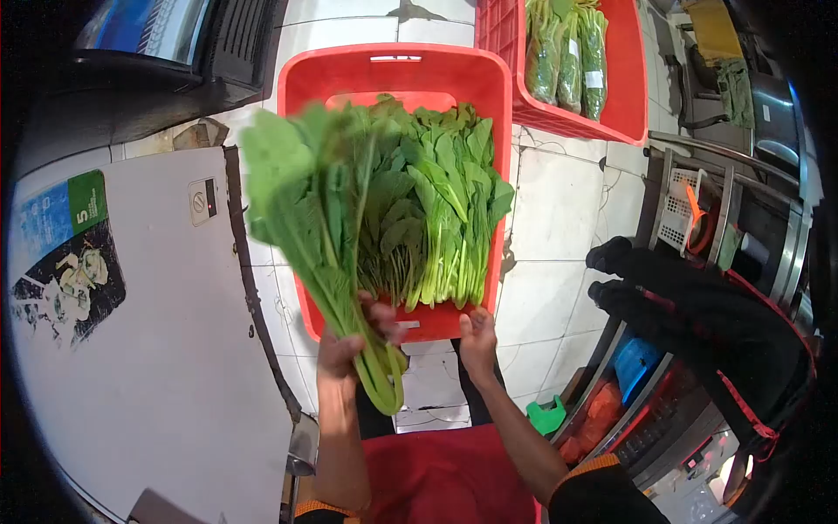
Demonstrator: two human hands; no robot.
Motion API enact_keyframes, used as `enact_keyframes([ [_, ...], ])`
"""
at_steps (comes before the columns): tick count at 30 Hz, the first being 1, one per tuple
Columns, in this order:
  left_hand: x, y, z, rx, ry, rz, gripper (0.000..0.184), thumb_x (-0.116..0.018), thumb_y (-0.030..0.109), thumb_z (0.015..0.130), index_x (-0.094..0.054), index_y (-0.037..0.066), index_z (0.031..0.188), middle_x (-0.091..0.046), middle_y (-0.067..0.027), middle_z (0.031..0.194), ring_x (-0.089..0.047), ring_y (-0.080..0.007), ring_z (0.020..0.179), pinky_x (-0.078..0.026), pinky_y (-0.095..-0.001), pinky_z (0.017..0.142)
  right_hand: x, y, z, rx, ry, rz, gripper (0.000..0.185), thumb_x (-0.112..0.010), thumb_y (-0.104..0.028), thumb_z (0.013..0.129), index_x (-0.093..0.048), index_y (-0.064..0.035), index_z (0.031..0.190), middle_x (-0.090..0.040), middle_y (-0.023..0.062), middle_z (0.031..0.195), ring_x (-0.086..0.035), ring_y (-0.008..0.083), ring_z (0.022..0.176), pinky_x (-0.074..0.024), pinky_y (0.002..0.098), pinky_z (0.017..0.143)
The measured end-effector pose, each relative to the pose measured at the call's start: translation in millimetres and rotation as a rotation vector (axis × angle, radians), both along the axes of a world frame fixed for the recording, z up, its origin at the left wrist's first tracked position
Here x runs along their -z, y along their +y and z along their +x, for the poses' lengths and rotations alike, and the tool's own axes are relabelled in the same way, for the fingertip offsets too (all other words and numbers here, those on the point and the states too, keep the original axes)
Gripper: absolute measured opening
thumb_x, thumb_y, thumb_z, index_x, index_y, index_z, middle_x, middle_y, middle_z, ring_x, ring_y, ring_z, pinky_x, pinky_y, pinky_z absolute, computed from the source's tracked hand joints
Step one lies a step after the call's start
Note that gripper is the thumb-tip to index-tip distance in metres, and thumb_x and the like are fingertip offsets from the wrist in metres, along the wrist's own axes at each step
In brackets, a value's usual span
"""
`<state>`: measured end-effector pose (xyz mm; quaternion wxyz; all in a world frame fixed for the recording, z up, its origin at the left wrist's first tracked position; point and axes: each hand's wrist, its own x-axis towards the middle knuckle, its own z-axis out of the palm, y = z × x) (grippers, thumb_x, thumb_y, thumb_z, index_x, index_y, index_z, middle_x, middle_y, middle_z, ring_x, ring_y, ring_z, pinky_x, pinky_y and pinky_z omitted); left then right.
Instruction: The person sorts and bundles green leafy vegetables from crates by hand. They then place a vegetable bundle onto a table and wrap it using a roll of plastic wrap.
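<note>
My left hand (340, 349) is wrapped round the stems of a bunch of leafy greens (319, 210), raised over the left side of a red plastic crate (305, 74). The leaves point up and away, slightly blurred, and the cut stem ends hang below my fist. My right hand (477, 342) is at the crate's near right corner with its fingers curled in and nothing visible in them; whether it touches the rim I cannot tell. In the crate lie dark greens (388, 231) beside lighter green bunches (454, 210), stems toward me.
A second red crate (628, 70) with bagged greens (567, 61) stands at the far right. A white appliance-like panel (166, 349) flanks the left. To the right are a metal rack (733, 188), a black garment (698, 314) and a green plastic item (546, 417). The floor is white tile (559, 201).
</note>
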<state>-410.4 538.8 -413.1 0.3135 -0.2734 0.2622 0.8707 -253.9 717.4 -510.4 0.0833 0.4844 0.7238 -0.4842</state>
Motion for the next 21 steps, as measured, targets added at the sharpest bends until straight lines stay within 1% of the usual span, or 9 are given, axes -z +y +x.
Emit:
enact_keyframes([
  [4, 18.2, -20.8, 15.0, 0.026, 0.23, 0.275, 0.069, -0.083, 0.018, 0.063, -0.049, 0.007, 0.122, -0.057, -0.0061, 0.085, -0.059, -0.0211, 0.078, -0.047, -0.0339, 0.062, 76.1, -14.1, 4.5, -0.139, 0.07, 0.38, 0.058, -0.066, -0.012, 0.078, -0.039, 0.0081, 0.127, -0.046, 0.0266, 0.124, -0.046, 0.0367, 0.116, -0.0347, 0.0442, 0.1],
  [6, 14.6, -15.4, 14.9, 0.029, 0.121, 0.219, 0.068, -0.083, 0.02, 0.062, -0.049, 0.007, 0.12, -0.055, -0.0057, 0.087, -0.056, -0.0202, 0.081, -0.046, -0.0338, 0.066, 96.8, -25.0, -2.8, -0.135, -0.149, 0.704, 0.074, -0.071, -0.028, 0.075, -0.037, 0.0106, 0.128, -0.043, 0.0295, 0.122, -0.041, 0.0413, 0.116, -0.0325, 0.0468, 0.1],
  [9, 18.8, -9.0, 14.8, 0.031, 0.007, 0.093, 0.062, -0.078, 0.021, 0.061, -0.049, 0.006, 0.114, -0.05, -0.0043, 0.092, -0.049, -0.018, 0.086, -0.043, -0.0335, 0.075, 76.5, -24.5, -18.2, -0.167, -0.415, 0.619, 0.066, -0.073, -0.029, 0.074, -0.042, 0.0062, 0.121, -0.046, 0.0256, 0.106, -0.045, 0.0408, 0.102, -0.0368, 0.0487, 0.089],
  [11, 28.1, -6.0, 16.0, -0.009, -0.002, 0.239, 0.058, -0.075, 0.02, 0.063, -0.048, 0.005, 0.113, -0.049, -0.0038, 0.091, -0.05, -0.0176, 0.083, -0.043, -0.0329, 0.077, 90.2, -18.7, -5.2, -0.154, -0.289, 0.612, 0.058, -0.071, -0.025, 0.077, -0.045, 0.005, 0.118, -0.048, 0.0228, 0.103, -0.048, 0.0364, 0.099, -0.0391, 0.0454, 0.087],
  [13, 29.1, -3.4, 19.1, -0.013, -0.035, 0.157, 0.05, -0.07, 0.02, 0.063, -0.052, 0.007, 0.107, -0.049, -0.0023, 0.085, -0.048, -0.0152, 0.075, -0.043, -0.0307, 0.073, 87.2, -16.8, 3.4, -0.144, -0.172, 0.62, 0.049, -0.07, -0.022, 0.08, -0.048, 0.0038, 0.115, -0.05, 0.0201, 0.1, -0.051, 0.0319, 0.095, -0.0415, 0.0422, 0.085],
  [15, 41.2, -6.4, 28.4, 0.026, -0.058, -0.008, 0.052, -0.071, 0.017, 0.067, -0.048, 0.005, 0.112, -0.05, -0.0034, 0.091, -0.049, -0.0159, 0.08, -0.044, -0.0301, 0.077, 34.9, -17.5, -17.7, -0.054, 0.153, 0.329, 0.036, -0.065, -0.013, 0.085, -0.05, 0.0018, 0.115, -0.053, 0.0139, 0.095, -0.054, 0.0185, 0.084, -0.0456, 0.0316, 0.073],
  [17, 42.5, 0.3, 27.9, 0.043, -0.006, -0.065, 0.048, -0.07, 0.017, 0.071, -0.048, 0.004, 0.112, -0.052, -0.0034, 0.09, -0.052, -0.015, 0.081, -0.045, -0.0292, 0.076, -46.4, -23.6, -40.1, 0.126, 0.242, -0.598, 0.022, -0.063, -0.01, 0.088, -0.056, 0.0014, 0.105, -0.057, 0.0094, 0.092, -0.054, 0.0101, 0.076, -0.045, 0.0249, 0.063],
  [19, 41.0, 10.0, 28.3, 0.049, 0.027, -0.304, 0.045, -0.07, 0.017, 0.076, -0.048, 0.004, 0.113, -0.055, -0.0036, 0.088, -0.055, -0.014, 0.08, -0.048, -0.0275, 0.069, -103.9, -32.4, -55.1, -0.517, 0.188, -0.301, 0.018, -0.066, -0.011, 0.086, -0.061, 0.0003, 0.099, -0.061, 0.0094, 0.096, -0.055, 0.009, 0.077, -0.045, 0.0245, 0.06],
  [21, 38.3, 13.5, 23.0, 0.096, 0.024, -0.401, 0.043, -0.069, 0.016, 0.08, -0.047, 0.003, 0.115, -0.056, -0.0038, 0.087, -0.058, -0.0133, 0.078, -0.049, -0.0247, 0.06, -115.2, -37.3, -49.1, -0.36, 0.068, -0.297, 0.019, -0.069, -0.011, 0.083, -0.063, 0.0003, 0.098, -0.061, 0.0086, 0.098, -0.056, 0.0102, 0.08, -0.0455, 0.0247, 0.065],
])
